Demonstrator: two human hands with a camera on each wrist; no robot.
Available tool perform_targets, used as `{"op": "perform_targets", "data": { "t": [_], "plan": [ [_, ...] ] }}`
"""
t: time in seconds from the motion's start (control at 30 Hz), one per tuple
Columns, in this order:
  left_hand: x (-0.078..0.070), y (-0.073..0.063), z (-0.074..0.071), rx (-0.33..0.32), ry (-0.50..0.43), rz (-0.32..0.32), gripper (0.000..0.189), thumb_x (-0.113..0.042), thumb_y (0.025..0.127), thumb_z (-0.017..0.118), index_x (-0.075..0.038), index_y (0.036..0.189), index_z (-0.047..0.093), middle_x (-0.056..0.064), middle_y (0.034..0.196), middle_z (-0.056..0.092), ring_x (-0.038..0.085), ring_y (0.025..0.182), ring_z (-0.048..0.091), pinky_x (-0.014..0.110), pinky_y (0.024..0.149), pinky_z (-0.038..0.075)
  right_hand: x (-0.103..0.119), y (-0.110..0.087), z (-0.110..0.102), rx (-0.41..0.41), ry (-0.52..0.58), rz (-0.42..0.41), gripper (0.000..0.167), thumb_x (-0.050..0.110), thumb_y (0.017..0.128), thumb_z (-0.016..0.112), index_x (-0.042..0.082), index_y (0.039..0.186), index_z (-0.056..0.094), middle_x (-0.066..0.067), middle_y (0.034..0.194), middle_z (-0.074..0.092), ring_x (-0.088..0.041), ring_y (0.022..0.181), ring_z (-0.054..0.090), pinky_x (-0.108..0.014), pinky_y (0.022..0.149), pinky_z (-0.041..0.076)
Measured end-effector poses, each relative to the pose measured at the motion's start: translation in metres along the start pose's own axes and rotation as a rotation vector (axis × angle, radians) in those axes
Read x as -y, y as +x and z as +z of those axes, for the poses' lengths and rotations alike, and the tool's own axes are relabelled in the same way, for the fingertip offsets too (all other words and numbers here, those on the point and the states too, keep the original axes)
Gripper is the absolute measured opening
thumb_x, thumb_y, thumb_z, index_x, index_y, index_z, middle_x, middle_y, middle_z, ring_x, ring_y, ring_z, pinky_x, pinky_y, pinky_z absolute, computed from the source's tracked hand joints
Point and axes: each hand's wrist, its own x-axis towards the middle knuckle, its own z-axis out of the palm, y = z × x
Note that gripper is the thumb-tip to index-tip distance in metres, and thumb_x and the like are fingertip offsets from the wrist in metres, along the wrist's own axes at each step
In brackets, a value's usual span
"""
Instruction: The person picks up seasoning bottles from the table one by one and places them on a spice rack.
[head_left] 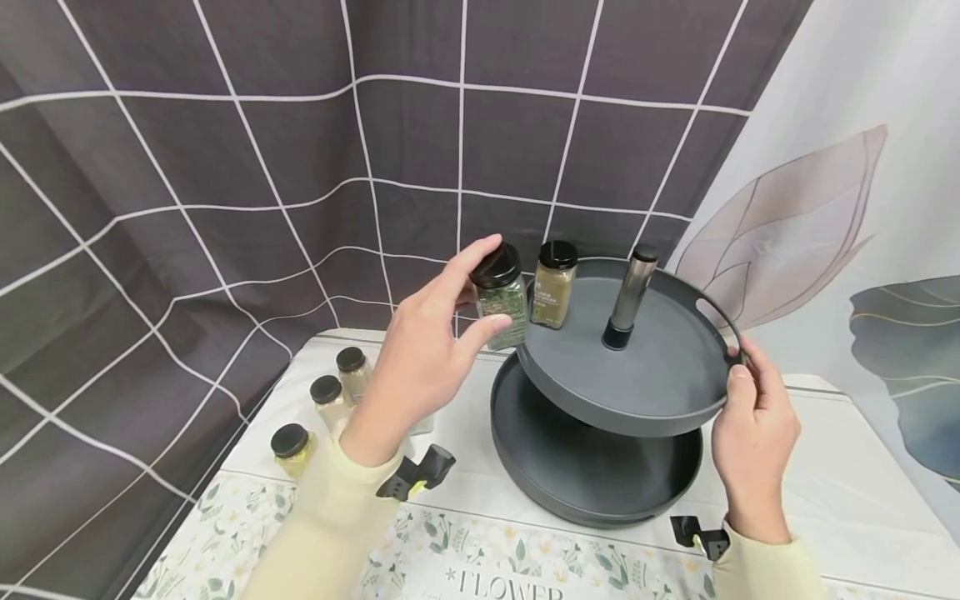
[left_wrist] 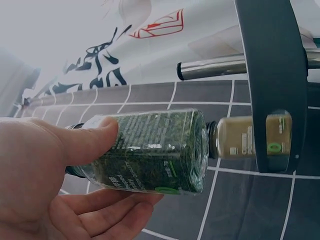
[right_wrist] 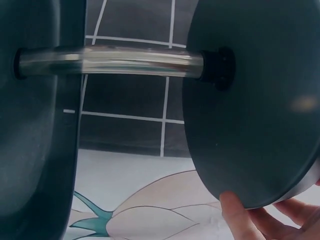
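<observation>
- Grip, left hand (head_left: 427, 342): holding herb jar (head_left: 501, 310) between thumb and fingers, lid up, long axis standing near upright.
- Grip, right hand (head_left: 757, 425): clasping upper tray (head_left: 660, 358) by its right edge, across from the herb jar.
- Relation: herb jar is hanging at the upper tray's left edge, near the tan jar (head_left: 553, 292); left hand is lying nearer to both.
- Left wrist view: showing the herb jar's base staying clear of the rim, which the head view is leaving unclear.
- Right wrist view: showing a metal post (right_wrist: 130, 61) joining upper tray and lower tray (head_left: 592, 475).
</observation>
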Motion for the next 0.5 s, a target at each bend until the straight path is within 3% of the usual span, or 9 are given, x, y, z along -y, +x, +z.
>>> {"op": "perform_targets", "data": {
  "t": [0.2, 0.5],
  "plan": [
    [-0.003, 0.005, 0.01, 0.006, -0.017, 0.031, 0.069, -0.02, 0.091, 0.077, -0.028, 0.152, 0.044, -0.002, 0.123, 0.066, 0.01, 0.1, 0.064, 0.031, 0.087, 0.052, -0.001, -0.004, 0.0, -0.025, -0.014, -0.025, 0.038, 0.026, 0.105, 0.044, 0.025, 0.137, 0.064, 0.003, 0.124, 0.07, 0.01, 0.101, 0.056, -0.012, 0.085, 0.039],
    [-0.004, 0.016, 0.027, 0.008, -0.024, 0.069, 0.067, -0.019, 0.091, 0.076, -0.023, 0.151, 0.046, -0.002, 0.101, 0.063, 0.013, 0.089, 0.057, 0.031, 0.075, 0.045, -0.001, -0.007, 0.0, -0.039, -0.012, -0.047, 0.038, 0.024, 0.104, 0.046, 0.024, 0.137, 0.064, -0.006, 0.124, 0.07, 0.012, 0.099, 0.056, -0.011, 0.08, 0.039]
  ]
}}
